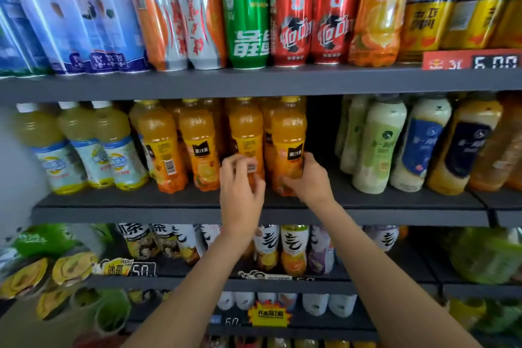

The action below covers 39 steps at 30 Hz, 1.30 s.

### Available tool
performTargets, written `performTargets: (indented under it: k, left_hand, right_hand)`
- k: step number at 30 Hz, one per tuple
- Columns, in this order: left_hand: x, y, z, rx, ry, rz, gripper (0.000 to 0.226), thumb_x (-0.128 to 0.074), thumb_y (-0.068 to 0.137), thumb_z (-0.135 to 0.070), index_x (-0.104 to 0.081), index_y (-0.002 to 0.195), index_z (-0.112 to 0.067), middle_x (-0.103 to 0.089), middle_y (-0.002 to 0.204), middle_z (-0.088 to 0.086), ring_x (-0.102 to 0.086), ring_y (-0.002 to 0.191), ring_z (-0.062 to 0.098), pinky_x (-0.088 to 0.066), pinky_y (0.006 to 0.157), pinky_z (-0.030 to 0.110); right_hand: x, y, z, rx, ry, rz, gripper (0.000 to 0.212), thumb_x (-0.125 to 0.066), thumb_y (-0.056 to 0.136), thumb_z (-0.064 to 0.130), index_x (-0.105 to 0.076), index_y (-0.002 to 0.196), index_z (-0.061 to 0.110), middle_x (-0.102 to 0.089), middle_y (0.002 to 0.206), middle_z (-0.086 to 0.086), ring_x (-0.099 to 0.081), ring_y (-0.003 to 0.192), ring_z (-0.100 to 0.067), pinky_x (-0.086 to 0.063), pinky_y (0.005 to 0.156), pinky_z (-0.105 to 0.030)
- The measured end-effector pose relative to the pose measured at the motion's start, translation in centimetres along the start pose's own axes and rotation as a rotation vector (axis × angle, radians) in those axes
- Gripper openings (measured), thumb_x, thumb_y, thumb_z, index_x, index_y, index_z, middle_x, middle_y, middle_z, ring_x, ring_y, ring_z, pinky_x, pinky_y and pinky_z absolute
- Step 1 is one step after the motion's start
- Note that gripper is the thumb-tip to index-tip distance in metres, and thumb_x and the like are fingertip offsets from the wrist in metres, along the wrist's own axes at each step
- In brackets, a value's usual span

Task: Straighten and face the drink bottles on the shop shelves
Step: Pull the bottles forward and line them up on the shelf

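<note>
Middle shelf, orange juice row. Left hand has its grip curled around the lower body of one orange juice bottle, whose label shows barcode and small print to the front, so it wants turning. Right hand is clamped low on the neighbouring bottle, logo panel already facing out. Both bottles stand near the shelf's front edge, touching each other. Main risk: twisting the left one while it rubs its neighbours could drag the two orange bottles to its left off line or tip them (they already lean a little, though lens distortion may exaggerate this). A low hold on a tall bottle leaves the top free to sway, and a nudge forward could send it off the lip onto the tea bottles on the shelf below.
</note>
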<state>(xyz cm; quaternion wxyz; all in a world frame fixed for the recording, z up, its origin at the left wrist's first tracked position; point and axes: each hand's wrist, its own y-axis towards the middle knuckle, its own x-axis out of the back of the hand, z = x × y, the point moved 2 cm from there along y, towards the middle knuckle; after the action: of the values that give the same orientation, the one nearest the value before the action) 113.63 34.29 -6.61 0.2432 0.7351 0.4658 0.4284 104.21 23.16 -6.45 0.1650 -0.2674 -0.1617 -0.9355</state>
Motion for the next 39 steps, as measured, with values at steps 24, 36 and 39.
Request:
performTargets:
  k: [24,36,39]
  left_hand:
    - [-3.4,2.9,4.3,0.440,0.018,0.246,0.072,-0.073,0.078,-0.031,-0.037,0.133,-0.003,-0.044,0.130,0.015,-0.039,0.125,0.031,-0.037,0.102,0.041]
    - [-2.9,3.7,4.4,0.371,0.143,0.354,0.063,-0.070,0.082,-0.031,-0.036,0.128,-0.004,-0.044,0.127,0.015,-0.045,0.119,0.030,-0.041,0.095,0.037]
    - [-2.8,4.1,4.6,0.358,0.152,0.403,0.061,-0.069,0.083,-0.030,-0.036,0.127,-0.003,-0.045,0.127,0.016,-0.047,0.118,0.031,-0.042,0.094,0.038]
  right_hand:
    - [-0.7,5.3,-3.2,-0.110,-0.053,-0.157,0.054,-0.067,0.084,0.025,-0.039,0.127,0.007,-0.048,0.128,-0.015,-0.056,0.109,-0.037,-0.049,0.088,-0.049]
    - [-2.3,8.6,-2.7,-0.159,0.012,-0.174,0.049,-0.068,0.083,0.020,-0.041,0.122,0.009,-0.052,0.121,-0.016,-0.063,0.097,-0.038,-0.054,0.079,-0.050]
    - [-2.4,8.7,-3.0,-0.157,0.014,-0.141,0.048,-0.069,0.082,0.022,-0.041,0.119,0.010,-0.054,0.117,-0.015,-0.064,0.092,-0.037,-0.056,0.076,-0.049]
